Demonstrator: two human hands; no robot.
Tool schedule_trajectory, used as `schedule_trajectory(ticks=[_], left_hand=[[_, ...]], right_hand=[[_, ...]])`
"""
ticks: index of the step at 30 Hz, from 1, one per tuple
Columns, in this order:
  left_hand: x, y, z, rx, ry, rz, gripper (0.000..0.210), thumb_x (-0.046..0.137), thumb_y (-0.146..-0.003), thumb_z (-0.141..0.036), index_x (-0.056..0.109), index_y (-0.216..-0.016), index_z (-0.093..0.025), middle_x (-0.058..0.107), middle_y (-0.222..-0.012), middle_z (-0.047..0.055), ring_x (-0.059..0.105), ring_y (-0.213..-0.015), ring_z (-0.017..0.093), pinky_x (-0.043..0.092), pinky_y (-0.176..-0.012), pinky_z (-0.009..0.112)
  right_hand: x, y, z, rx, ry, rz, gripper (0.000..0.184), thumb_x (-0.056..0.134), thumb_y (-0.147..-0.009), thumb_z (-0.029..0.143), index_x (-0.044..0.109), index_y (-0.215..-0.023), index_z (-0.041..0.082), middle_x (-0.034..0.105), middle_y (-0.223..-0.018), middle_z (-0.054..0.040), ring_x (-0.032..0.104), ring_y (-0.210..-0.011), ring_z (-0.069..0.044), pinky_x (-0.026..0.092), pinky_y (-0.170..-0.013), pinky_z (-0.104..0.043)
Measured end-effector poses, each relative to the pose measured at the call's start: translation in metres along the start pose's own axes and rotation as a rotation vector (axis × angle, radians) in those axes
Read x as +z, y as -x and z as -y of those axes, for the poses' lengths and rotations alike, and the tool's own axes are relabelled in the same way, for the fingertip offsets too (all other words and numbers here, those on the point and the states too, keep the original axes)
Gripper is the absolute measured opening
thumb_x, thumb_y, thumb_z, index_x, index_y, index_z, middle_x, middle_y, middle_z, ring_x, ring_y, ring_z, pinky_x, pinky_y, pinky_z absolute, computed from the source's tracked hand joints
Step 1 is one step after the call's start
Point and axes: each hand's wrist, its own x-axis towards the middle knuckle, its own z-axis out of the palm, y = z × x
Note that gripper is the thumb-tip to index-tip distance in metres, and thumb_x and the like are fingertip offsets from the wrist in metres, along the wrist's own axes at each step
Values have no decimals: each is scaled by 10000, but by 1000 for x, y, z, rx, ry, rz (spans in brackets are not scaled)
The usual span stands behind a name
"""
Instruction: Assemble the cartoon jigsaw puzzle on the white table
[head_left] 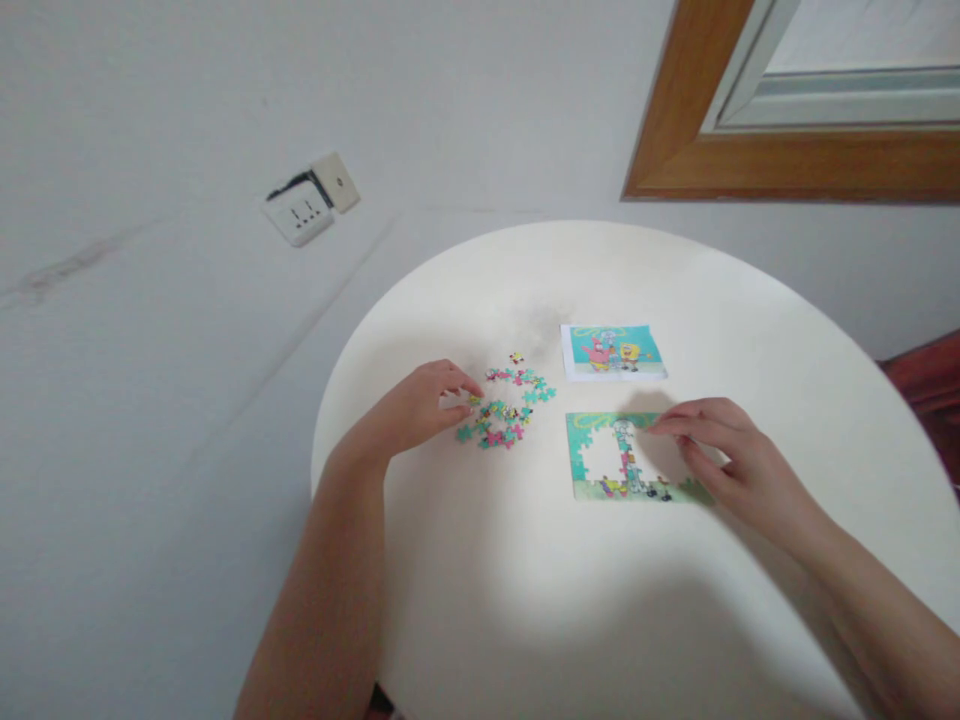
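Note:
A loose heap of small jigsaw pieces (pixel 495 437) in teal, pink and yellow lies left of the table's middle. At its left edge is my left hand (pixel 420 408), thumb and fingertip closed about a small yellowish puzzle piece (pixel 475 399). A partly filled jigsaw puzzle (pixel 581 455) lies flat to the right; its border and a middle column are joined, with white gaps on both sides. My right hand (pixel 724 450) hovers over its right part, thumb pressed against the fingers. Whatever is in that pinch is hidden, and the hand covers the puzzle's right edge.
Behind the puzzle lies a printed reference picture (pixel 615 352) of cartoon figures. One stray piece (pixel 517 357) sits beyond the heap. The round white table (pixel 480 590) stands by a wall with a socket (pixel 298 212) and a wood-framed window (pixel 787 165).

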Motion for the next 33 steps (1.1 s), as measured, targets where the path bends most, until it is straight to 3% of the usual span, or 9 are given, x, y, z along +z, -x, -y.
schedule_trajectory(ticks=[3,13,18,24,33], left_hand=[[0,1,-1,13,26,31,255,577,-802,-337,709,-942,-171,633,-934,68,602,-872,198,490,-822,326],[4,1,4,-8,-40,-29,241,559,-784,-266,694,-967,-189,588,-956,67,593,-868,209,490,-856,365],[1,3,13,-98,-128,-73,250,545,-763,-269,688,-944,-171,598,-913,71,601,-815,212,496,-825,372],[10,-5,11,-68,-153,-54,290,518,-829,-323,668,-1019,-164,624,-915,81,608,-811,213,489,-813,364],[13,-4,18,-79,-198,-45,295,553,-816,-350,657,-1033,-179,625,-930,74,604,-840,220,478,-820,361]], right_hand=[[1,1,-1,15,-5,14,293,475,-855,121,685,-1017,245,614,-1065,-80,570,-1021,-240,491,-853,-415],[1,1,-3,34,-10,10,305,473,-842,111,690,-1001,255,616,-1055,-68,573,-1018,-236,489,-857,-412],[1,1,-3,41,-11,10,296,476,-849,124,694,-999,257,625,-1042,-65,578,-1019,-236,491,-857,-408],[-1,1,-2,34,-18,0,287,483,-849,125,694,-992,258,621,-1044,-68,579,-1004,-229,500,-830,-391],[-1,-1,-2,30,-33,-2,291,477,-845,117,698,-986,244,627,-1024,-75,583,-984,-228,498,-837,-400]])
